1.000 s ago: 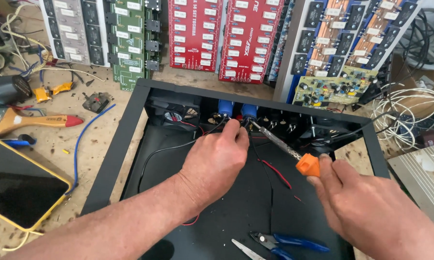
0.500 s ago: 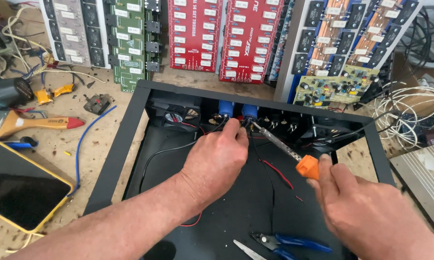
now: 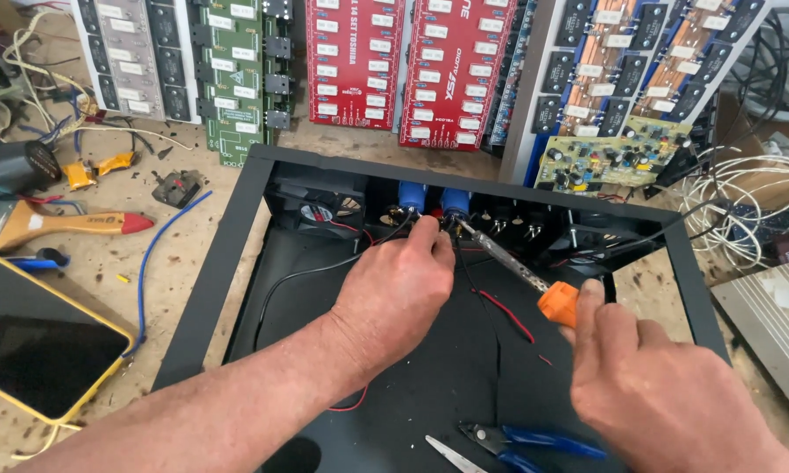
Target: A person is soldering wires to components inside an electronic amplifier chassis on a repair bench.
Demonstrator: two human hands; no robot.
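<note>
- A worn, speckled wooden workbench (image 3: 193, 263) fills the scene, its pale top stained and scuffed.
- Along the far edge, circuit boards lean upright in a row: a grey board (image 3: 127, 57) at the far left, a green board (image 3: 232, 74) beside it, two red boards (image 3: 403, 66) in the middle, and boards with copper coils (image 3: 640, 61) to the right.
- At the near left lies a yellow-edged tablet (image 3: 44, 350) with a dark screen.
- Farther left rest a wooden-handled brush (image 3: 53, 226) and a dark cylinder (image 3: 13, 166).
- White coiled wires (image 3: 745, 201) lie at the right, with a grey metal case (image 3: 775, 328) nearer.
- The light is bright and even.
</note>
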